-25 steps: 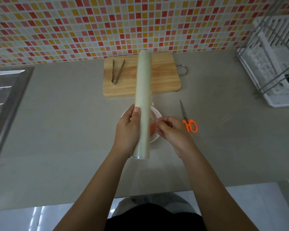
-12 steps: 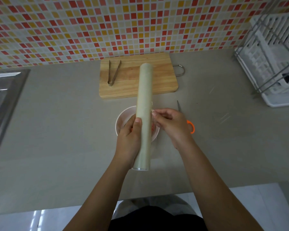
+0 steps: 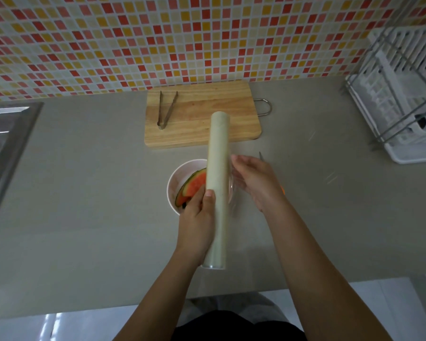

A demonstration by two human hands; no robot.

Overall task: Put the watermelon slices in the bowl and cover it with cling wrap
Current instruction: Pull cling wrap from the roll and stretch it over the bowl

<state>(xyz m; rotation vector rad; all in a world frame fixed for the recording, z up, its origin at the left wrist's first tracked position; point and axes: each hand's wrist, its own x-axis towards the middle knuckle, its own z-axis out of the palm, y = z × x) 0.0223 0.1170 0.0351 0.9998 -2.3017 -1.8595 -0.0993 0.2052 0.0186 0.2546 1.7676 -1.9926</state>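
A white bowl [image 3: 176, 179] stands on the grey counter with watermelon slices [image 3: 193, 184] lying in it, red flesh and green rind showing. My left hand [image 3: 197, 217] is shut on a long pale roll of cling wrap [image 3: 217, 168], held lengthwise above the bowl's right half. My right hand [image 3: 256, 180] is just right of the roll, fingers pinching the clear film's edge, and a short strip of film spans between roll and hand.
A wooden cutting board [image 3: 202, 114] with metal tongs [image 3: 166, 109] lies behind the bowl. Scissors [image 3: 261, 156] are mostly hidden under my right hand. A white dish rack [image 3: 403, 94] stands at the right, a steel sink [image 3: 3, 143] at the left.
The roll has shifted slightly right and lower, uncovering the slices in the bowl. My right hand has drawn a little away from the roll, pulling film out.
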